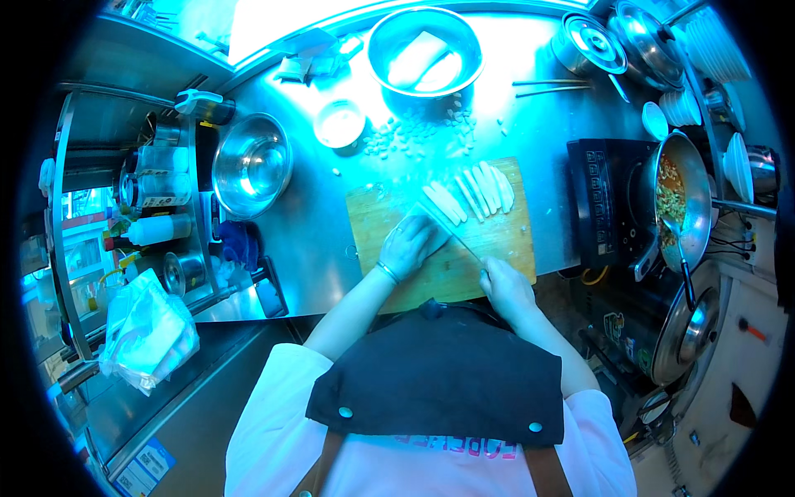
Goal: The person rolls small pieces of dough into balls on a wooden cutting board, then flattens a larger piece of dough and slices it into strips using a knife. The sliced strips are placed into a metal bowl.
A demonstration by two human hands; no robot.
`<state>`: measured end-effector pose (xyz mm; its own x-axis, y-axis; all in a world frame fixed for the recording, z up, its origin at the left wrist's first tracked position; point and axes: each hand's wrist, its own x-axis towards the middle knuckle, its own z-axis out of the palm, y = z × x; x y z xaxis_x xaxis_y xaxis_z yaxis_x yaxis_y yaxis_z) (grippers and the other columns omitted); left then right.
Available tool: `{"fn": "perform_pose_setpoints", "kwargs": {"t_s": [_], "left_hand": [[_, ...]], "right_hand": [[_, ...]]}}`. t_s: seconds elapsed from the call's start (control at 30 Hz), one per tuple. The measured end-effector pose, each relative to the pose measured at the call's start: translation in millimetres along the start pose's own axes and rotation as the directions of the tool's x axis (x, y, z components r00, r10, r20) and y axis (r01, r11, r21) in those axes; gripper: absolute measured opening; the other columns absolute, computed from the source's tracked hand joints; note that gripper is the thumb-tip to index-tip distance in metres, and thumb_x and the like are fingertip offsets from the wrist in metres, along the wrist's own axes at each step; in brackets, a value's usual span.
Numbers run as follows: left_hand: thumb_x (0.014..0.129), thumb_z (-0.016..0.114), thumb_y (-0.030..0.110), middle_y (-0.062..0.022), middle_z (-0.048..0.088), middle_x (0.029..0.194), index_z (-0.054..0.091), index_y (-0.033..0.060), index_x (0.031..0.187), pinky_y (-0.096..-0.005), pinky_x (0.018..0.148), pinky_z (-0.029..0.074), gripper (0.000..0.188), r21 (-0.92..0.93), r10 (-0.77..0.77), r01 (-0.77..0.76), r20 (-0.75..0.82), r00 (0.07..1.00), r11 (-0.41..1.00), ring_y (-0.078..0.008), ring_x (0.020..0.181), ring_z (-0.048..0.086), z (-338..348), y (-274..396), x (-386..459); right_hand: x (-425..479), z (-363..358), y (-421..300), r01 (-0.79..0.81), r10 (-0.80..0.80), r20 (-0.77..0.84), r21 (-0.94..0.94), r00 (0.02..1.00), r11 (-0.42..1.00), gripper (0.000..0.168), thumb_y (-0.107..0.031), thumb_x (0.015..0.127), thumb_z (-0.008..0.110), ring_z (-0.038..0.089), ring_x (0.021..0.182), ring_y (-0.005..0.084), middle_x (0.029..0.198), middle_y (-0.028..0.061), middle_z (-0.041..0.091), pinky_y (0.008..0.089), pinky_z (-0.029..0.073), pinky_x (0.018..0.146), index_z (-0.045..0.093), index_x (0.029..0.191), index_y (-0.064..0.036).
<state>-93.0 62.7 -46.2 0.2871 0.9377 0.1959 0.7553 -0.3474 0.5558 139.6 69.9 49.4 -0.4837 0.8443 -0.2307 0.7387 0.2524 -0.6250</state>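
Observation:
My right hand (506, 286) grips the handle of a kitchen knife (456, 235), its blade slanting up and left across a wooden cutting board (435, 289). Close against the blade, my left hand (410, 243) is curled over a pale food piece (415, 212), mostly hidden beneath the fingers. It looks like dough, though the glare leaves this unsure. Right of the blade lie cut pale strips (487, 189), several side by side and slightly fanned out. Small pale bits (404, 138) are scattered on the steel worktop (317, 248) beyond the board.
A steel bowl (425, 87) holding pale slabs stands at the back, beside a small white bowl (339, 124). Another steel bowl (251, 164) is at left. Chopsticks (553, 87) lie at back right. An induction cooker (596, 199) and a pan (699, 205) of chopped food with a ladle occupy the right.

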Motion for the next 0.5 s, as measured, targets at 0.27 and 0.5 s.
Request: {"fn": "perform_pose_setpoints", "kwargs": {"t_s": [0.27, 0.5], "left_hand": [[0.062, 0.062, 0.01, -0.0158, 0.047, 0.112, 0.055, 0.0013, 0.099, -0.0414, 0.086, 0.042, 0.038, 0.002, -0.028, 0.028, 0.046, 0.999, 1.0, -0.0349, 0.106, 0.044, 7, -6, -5], [0.065, 0.06, 0.008, -0.0175, 0.049, 0.109, 0.055, 0.0006, 0.097, -0.0421, 0.087, 0.041, 0.034, 0.003, -0.019, 0.019, 0.001, 1.0, 1.0, -0.0362, 0.104, 0.046, 4, -1, -5]], "right_hand": [[-5, -23, -21, -0.145, 0.18, 0.231, -0.16, 0.956, 0.976, 0.012, -0.013, 0.08, 0.047, 0.056, 0.071, 0.0366, 0.078, 0.0185, 0.054, 0.0466, 0.044, 0.062, 0.046, 0.087, -0.004], [18, 28, 0, -0.147, 0.168, 0.185, -0.123, 0.968, 0.981, 0.012, -0.014, 0.081, 0.047, 0.056, 0.074, 0.0354, 0.08, 0.0189, 0.055, 0.0463, 0.045, 0.065, 0.048, 0.086, -0.003]]}}
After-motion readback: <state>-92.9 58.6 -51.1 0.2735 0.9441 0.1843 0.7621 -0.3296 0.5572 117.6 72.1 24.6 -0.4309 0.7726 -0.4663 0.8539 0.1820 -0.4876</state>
